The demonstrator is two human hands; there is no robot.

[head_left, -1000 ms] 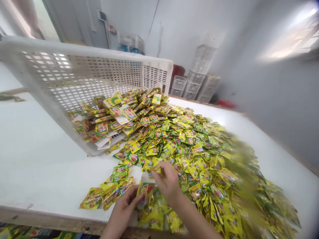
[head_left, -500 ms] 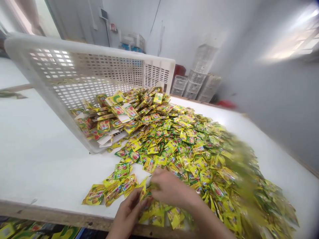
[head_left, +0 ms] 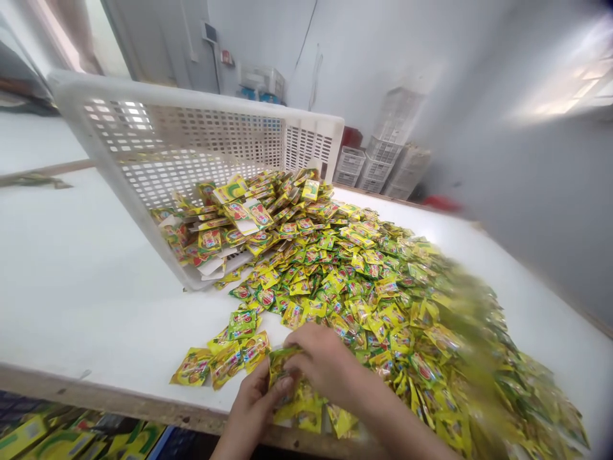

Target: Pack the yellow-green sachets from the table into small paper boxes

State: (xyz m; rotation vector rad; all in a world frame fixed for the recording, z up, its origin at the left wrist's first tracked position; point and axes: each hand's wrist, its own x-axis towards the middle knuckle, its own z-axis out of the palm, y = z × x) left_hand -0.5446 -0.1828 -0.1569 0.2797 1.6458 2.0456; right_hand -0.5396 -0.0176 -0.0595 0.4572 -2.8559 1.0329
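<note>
Near the table's front edge, my left hand (head_left: 258,397) pinches a small yellow-green packet (head_left: 279,363) between thumb and fingers. My right hand (head_left: 322,359) curls over the same packet from the right, its fingers closed on the upper edge and partly hiding it. Just left of the hands lie several loose yellow packets (head_left: 225,364), with one greener packet (head_left: 242,324) on top. A wide heap of yellow and green packets (head_left: 359,281) spreads beyond and to the right of my hands.
A white perforated crate (head_left: 201,105) lies on its side, with small printed boxes (head_left: 234,211) spilling from it. Below the white table's edge (head_left: 119,399) is a container of yellow-green boxes (head_left: 62,441). Stacked crates (head_left: 376,166) stand by the far wall.
My right hand's fingers have closed further over the packet, which now shows more of its green and yellow face. The whole view has shifted slightly, so the crate appears farther right.
</note>
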